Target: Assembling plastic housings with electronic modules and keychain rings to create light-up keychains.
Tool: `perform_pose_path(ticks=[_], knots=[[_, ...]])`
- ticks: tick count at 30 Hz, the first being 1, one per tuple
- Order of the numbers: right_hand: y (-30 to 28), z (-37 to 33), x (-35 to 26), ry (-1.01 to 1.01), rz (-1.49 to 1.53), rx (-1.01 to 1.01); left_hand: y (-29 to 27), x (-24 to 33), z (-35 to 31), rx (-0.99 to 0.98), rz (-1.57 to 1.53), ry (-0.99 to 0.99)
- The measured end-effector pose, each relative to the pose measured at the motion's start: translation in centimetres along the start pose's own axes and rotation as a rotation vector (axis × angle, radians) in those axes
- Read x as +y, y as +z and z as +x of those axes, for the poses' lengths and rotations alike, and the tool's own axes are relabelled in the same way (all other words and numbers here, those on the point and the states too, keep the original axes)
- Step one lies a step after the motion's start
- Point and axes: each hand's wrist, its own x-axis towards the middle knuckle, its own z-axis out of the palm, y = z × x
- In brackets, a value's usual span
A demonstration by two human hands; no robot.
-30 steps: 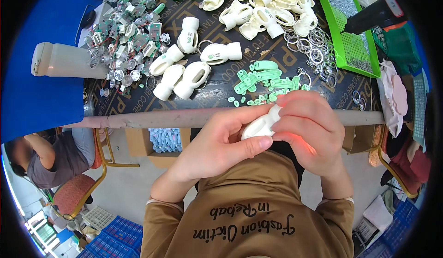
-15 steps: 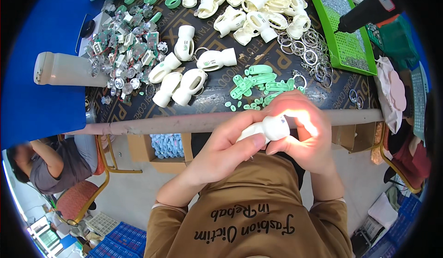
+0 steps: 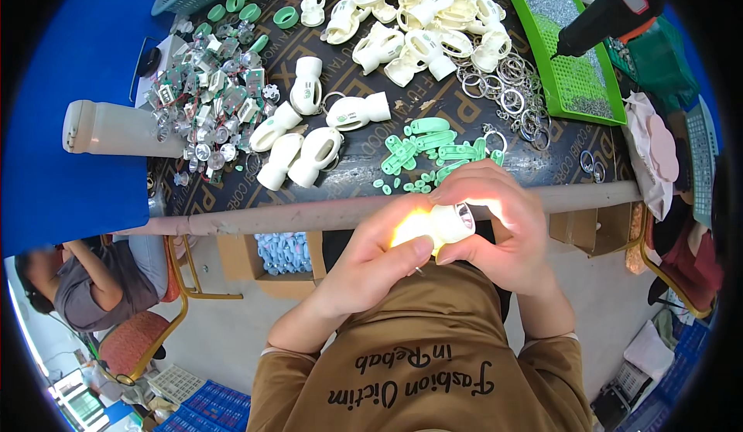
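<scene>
A small white flashlight [image 3: 453, 226] is held above my lap, just in front of the table edge. Its body glows yellow-white, and the shiny reflector end faces right. My left hand [image 3: 364, 262] grips the body between thumb and fingers. Cupped around the reflector end is my right hand [image 3: 517, 235], thumb against the underside and fingers curled over the top, with bright light on its palm. Beyond my hands lie green plastic strips and small oval pieces [image 3: 426, 144]. Several white flashlight bodies [image 3: 316, 157], some with rings, rest to their left.
Circuit pieces with lamps [image 3: 209, 84] are heaped by a white bottle [image 3: 116, 128]. White shells [image 3: 437, 14] pile up at the back, beside metal rings [image 3: 511, 95]. A black power screwdriver [image 3: 604, 18] reaches over a green tray [image 3: 576, 68]. A person [image 3: 93, 281] sits at left.
The flashlight's body has lit up inside my left hand. Its reflector end has turned into view, and both hands have shifted slightly left. The view has moved a little.
</scene>
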Motion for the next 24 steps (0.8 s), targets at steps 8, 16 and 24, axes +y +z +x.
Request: perform_pose_path(ticks=[8,16,24], knots=[[0.2,-0.1,-0.1,0.038,0.037,0.012,-0.2,-0.1,0.0,-0.034,-0.017,-0.020],[0.4,-0.4,0.0,0.055,0.073,0.020,-0.3,-0.3,-0.1,0.004,0.038,0.030],[-0.7,-1.5,0.9,0.370,0.611,-0.190,-0.5,-1.0,0.0,0.047,0.390,0.292]])
